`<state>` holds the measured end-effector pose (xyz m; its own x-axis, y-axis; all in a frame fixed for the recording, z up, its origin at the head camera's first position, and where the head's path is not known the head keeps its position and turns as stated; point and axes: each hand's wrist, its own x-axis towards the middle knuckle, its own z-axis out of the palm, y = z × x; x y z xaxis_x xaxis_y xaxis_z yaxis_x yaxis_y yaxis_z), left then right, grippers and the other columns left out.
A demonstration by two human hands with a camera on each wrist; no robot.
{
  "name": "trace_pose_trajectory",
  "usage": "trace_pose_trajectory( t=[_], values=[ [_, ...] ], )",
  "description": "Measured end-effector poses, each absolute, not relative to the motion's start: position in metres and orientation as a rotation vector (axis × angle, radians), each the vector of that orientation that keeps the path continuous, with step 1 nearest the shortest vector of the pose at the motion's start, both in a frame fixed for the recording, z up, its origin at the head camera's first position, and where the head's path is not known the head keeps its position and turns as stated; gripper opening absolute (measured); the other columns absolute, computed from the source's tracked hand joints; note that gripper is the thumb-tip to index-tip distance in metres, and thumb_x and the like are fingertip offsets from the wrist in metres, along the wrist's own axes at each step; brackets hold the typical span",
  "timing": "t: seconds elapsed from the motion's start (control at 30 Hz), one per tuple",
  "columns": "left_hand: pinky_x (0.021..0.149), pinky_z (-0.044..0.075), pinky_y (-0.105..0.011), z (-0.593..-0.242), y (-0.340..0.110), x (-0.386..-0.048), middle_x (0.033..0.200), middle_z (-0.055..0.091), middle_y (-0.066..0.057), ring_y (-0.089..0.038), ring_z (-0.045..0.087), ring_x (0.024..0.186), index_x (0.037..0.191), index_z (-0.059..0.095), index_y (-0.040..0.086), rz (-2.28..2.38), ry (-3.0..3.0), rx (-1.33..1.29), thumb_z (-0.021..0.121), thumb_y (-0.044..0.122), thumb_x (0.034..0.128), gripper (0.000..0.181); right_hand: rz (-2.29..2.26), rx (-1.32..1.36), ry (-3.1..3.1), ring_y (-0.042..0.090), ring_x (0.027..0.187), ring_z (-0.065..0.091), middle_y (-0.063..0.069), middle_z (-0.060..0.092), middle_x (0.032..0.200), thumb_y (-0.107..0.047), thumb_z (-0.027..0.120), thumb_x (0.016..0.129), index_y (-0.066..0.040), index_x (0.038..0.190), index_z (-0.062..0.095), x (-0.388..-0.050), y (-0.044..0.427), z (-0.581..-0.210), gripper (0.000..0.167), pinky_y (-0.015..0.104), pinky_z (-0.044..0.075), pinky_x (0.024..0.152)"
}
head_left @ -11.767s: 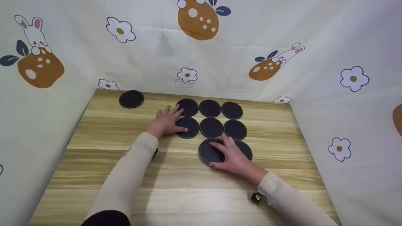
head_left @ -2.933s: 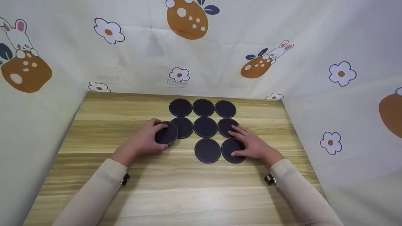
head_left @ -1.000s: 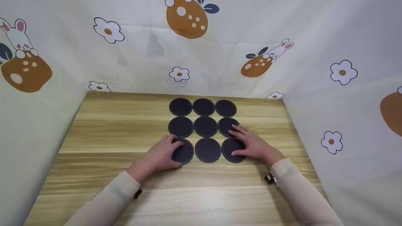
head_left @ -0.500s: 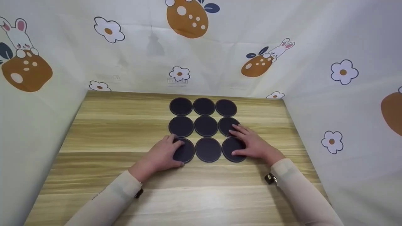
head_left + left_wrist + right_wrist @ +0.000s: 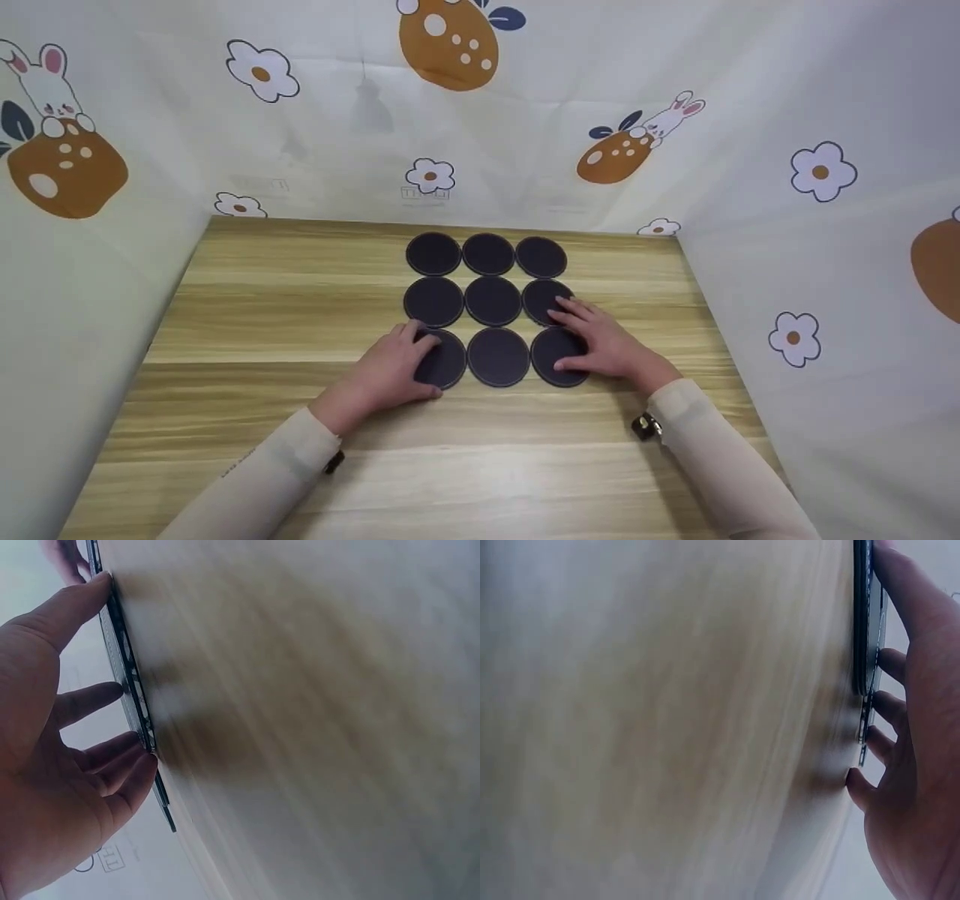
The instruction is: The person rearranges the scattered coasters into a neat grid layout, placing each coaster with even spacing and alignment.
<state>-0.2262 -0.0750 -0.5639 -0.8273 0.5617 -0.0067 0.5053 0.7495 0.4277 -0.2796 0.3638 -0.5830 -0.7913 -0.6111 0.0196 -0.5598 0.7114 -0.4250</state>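
Note:
Round black coasters lie flat on the wooden table in three rows of three, their edges close together. At the front left, my left hand (image 5: 386, 371) spans one coaster (image 5: 445, 360), thumb at its near edge and fingers at its far-left side. In the left wrist view, thumb and fingertips of the left hand (image 5: 67, 727) meet the coaster's rim (image 5: 124, 652). My right hand (image 5: 604, 341) rests with spread fingers on the front-right coaster (image 5: 556, 356) and the middle-right coaster (image 5: 541, 300). Its thumb lies on the front one.
The wooden table (image 5: 480, 465) reaches back to a pale cloth (image 5: 337, 135) printed with rabbits and flowers, which also encloses both sides. A middle front coaster (image 5: 498, 357) lies between the hands. Small dark devices are strapped at both wrists.
Earlier, a lone coaster lay at the back left; later my left hand held one beside the middle row, then brought it to the front-left spot. Over the last second, both hands have hardly moved.

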Motion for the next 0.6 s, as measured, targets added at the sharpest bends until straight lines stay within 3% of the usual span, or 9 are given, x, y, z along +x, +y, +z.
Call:
trace_pose_trajectory(
  t=[0.3, 0.47, 0.6],
  values=[
    [0.115, 0.05, -0.057, -0.565, -0.079, -0.228, 0.151, 0.052, -0.024, -0.043, 0.053, 0.138, 0.147, 0.065, 0.004, 0.708, 2.821, 0.849, 0.095, 0.044, 0.087, 0.078, -0.805, -0.894, 2.759, 0.05, 0.165, 0.022, 0.012, 0.028, 0.181, -0.054, 0.087, 0.093, -0.014, 0.169, 0.048, -0.28, 0.363, -0.586, 0.094, 0.075, 0.02, 0.128],
    [0.116, 0.049, -0.06, -0.561, -0.084, -0.231, 0.154, 0.052, -0.024, -0.045, 0.054, 0.14, 0.144, 0.067, 0.006, 0.771, 2.845, 0.833, 0.09, 0.043, 0.0926, 0.068, -0.971, -0.816, 2.734, 0.04, 0.168, 0.018, 0.008, 0.024, 0.183, -0.047, 0.084, 0.099, -0.018, 0.17, 0.045, -0.277, 0.369, -0.586, 0.086, 0.066, 0.018, 0.132],
    [0.121, 0.045, -0.06, -0.554, -0.094, -0.245, 0.159, 0.05, -0.024, -0.046, 0.052, 0.145, 0.146, 0.067, 0.005, 0.883, 2.858, 0.805, 0.086, 0.041, 0.0977, 0.063, -1.053, -0.775, 2.782, 0.038, 0.166, 0.024, 0.01, 0.03, 0.181, -0.038, 0.081, 0.103, -0.015, 0.168, 0.048, -0.275, 0.378, -0.582, 0.077, 0.063, 0.022, 0.132]
  ],
)
